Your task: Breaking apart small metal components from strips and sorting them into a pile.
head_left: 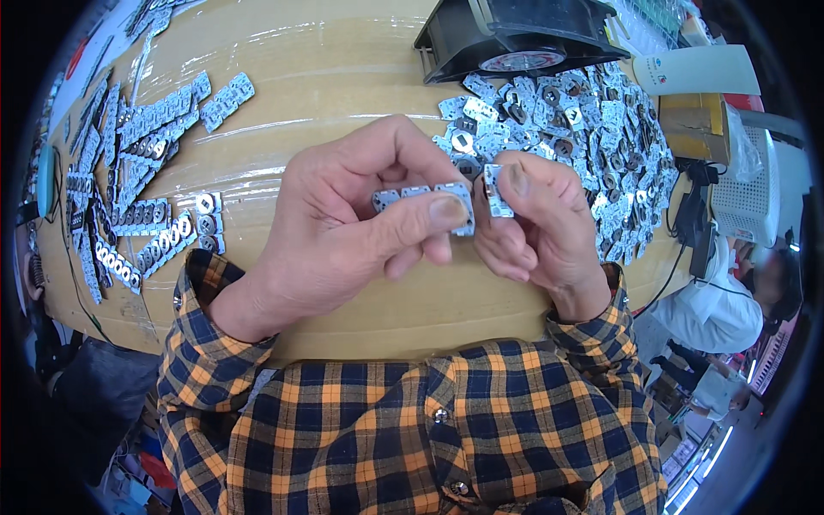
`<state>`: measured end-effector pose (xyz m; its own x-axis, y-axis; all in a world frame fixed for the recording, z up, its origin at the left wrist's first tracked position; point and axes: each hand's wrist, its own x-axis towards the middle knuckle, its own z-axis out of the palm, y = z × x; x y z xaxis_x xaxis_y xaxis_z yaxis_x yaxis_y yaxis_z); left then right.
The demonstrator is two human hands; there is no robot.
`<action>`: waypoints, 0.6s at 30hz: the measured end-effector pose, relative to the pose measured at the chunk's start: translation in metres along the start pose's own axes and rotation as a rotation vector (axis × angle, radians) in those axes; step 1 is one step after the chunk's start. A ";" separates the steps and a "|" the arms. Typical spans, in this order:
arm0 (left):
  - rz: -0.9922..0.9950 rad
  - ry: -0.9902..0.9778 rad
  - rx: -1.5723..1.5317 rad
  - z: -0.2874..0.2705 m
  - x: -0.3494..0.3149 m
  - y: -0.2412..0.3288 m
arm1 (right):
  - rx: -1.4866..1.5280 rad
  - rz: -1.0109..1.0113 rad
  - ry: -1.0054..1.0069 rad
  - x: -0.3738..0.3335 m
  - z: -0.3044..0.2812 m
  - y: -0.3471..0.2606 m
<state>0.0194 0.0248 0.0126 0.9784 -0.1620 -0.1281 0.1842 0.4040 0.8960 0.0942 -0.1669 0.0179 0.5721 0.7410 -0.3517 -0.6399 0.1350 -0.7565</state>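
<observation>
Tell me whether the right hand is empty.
No, the right hand pinches a small grey part at its thumb.

Both hands (339, 210) (558, 227) in pinch grips, close together

There are two held pieces (495, 199) and one fan (515, 33)

strips (144, 216) L on tbl (343, 69) | loose pcs (592, 159) R | fan (519, 30) behind pcs | box (689, 113) R of pcs
</observation>
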 end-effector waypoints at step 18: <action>0.796 0.176 0.906 0.001 0.008 -0.016 | -0.456 -0.137 0.145 -0.003 0.003 0.004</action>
<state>0.0239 0.0159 -0.0027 0.8006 -0.0028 0.5992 -0.5359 -0.4507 0.7139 0.0883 -0.1661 0.0172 0.7217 0.6328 -0.2807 -0.2830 -0.1004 -0.9539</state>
